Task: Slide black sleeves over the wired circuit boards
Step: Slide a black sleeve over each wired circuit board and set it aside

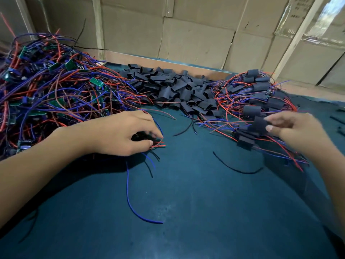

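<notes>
Looks abt a third done, judging by piles. Bare boards w/ wires (50, 90) still heaped high at left; loose black sleeves (173, 88) in the middle at back; sleeved boards (259, 94) in a smaller pile at right. Left hand (119, 133) curled round 1 dark board & its wires on the mat (186, 212). Right hand (291, 128) pinches a sleeved board (260, 124) at the done pile's edge.

On the tabletop (186, 212), a heap of wired circuit boards (52, 90) lies at left, a pile of loose sleeves (177, 88) at center rear, sleeved boards (257, 101) at right. Cardboard boxes (196, 38) stand behind. A stray wire (130, 199) lies in front, between the two hands.
</notes>
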